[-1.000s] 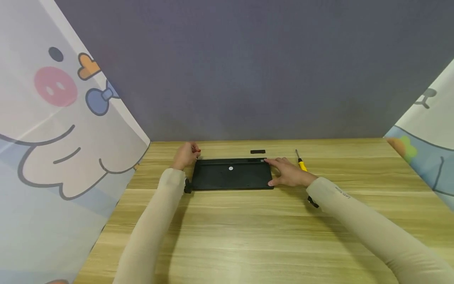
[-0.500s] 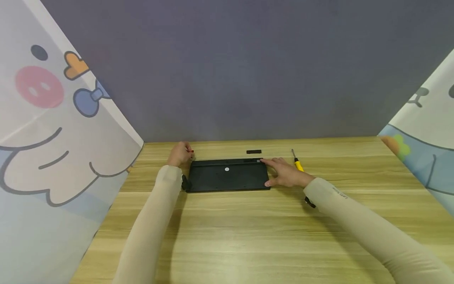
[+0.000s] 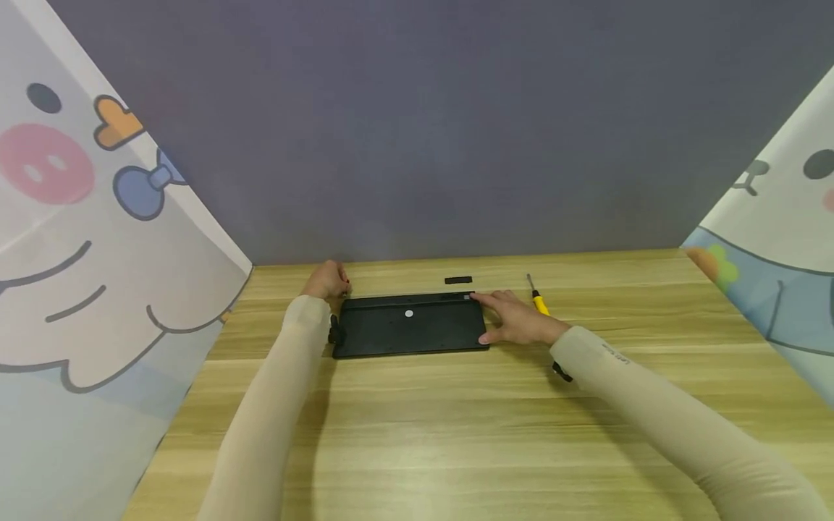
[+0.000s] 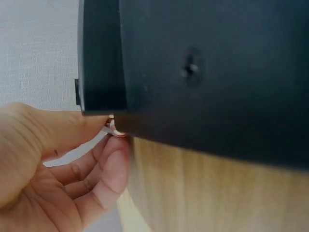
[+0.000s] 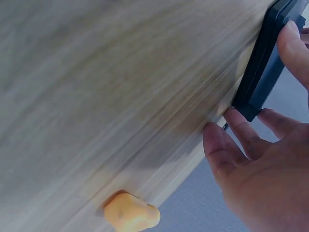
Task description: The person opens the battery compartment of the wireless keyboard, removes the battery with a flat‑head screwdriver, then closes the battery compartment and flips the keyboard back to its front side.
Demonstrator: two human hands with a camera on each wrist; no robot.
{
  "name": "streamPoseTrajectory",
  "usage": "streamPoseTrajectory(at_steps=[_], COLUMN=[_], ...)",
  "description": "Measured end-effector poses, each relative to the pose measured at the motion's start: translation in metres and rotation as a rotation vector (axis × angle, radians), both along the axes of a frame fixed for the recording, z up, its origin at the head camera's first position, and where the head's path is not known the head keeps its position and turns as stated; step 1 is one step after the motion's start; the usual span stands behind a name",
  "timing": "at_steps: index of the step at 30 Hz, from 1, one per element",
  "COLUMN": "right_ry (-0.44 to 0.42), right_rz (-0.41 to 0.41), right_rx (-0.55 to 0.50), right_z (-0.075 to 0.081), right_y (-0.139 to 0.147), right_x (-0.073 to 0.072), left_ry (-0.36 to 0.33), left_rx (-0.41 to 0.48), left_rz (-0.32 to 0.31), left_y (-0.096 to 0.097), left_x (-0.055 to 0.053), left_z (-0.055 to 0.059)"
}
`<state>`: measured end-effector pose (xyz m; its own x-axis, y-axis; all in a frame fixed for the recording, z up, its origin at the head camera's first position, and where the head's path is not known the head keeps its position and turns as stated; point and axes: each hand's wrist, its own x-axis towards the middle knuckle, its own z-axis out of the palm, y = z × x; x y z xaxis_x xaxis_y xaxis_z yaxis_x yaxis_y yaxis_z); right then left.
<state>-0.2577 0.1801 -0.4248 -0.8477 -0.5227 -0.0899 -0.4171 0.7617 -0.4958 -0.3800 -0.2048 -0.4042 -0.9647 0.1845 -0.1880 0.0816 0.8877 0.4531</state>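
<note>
A black keyboard [image 3: 384, 333] lies face down, its underside bearing a round white sticker and a raised strip along the far edge. At its far left corner my left hand [image 3: 329, 280] pinches a small battery [image 4: 116, 128] between thumb and fingers; only a shiny reddish end shows in the left wrist view, the rest hidden by the fingers and keyboard. My right hand [image 3: 515, 318] grips the keyboard's right end, forefinger at the far corner by an open slot [image 3: 452, 297] in the strip, thumb at the near corner.
A small black cover [image 3: 459, 280] lies behind the keyboard. To its right rests a screwdriver [image 3: 540, 302] with a yellow handle, tip pointing away. A grey wall [image 3: 417, 145] rises behind the wooden table [image 3: 404, 420]; printed cartoon panels stand at both sides.
The head view has turned so everything shifts left in it. The left hand stays by the far left corner, its red-ended battery now more hidden by the fingers. The right hand keeps its place.
</note>
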Motion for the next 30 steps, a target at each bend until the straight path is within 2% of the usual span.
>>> streamPoseTrajectory(at_steps=[7, 11, 15, 19, 24, 27, 30], right_ry=[-0.012, -0.008, -0.007, -0.006, -0.026, -0.033, -0.029], right_rz=[0.004, -0.002, -0.008, -0.01, -0.026, -0.028, -0.026], right_rx=[0.015, 0.015, 0.013, 0.022, 0.009, 0.001, 0.001], right_z=[0.0, 0.001, 0.001, 0.0, -0.001, -0.001, -0.002], right_y=[-0.007, -0.008, -0.008, -0.005, -0.002, -0.001, -0.001], right_x=[0.0, 0.0, 0.0, 0.0, 0.0, 0.0, 0.0], left_ry=[-0.075, -0.063, -0.045, -0.035, -0.007, 0.045, 0.108], left_rx=[-0.02, -0.018, -0.036, -0.037, 0.042, 0.075, 0.062], left_rz=[0.012, 0.018, -0.002, -0.066, -0.186, -0.262, -0.34], left_y=[-0.006, -0.007, -0.009, -0.014, -0.02, -0.023, -0.025], left_x=[0.0, 0.001, 0.004, 0.007, 0.015, 0.025, 0.039], left_z=[0.001, 0.005, 0.009, 0.011, 0.012, 0.014, 0.015])
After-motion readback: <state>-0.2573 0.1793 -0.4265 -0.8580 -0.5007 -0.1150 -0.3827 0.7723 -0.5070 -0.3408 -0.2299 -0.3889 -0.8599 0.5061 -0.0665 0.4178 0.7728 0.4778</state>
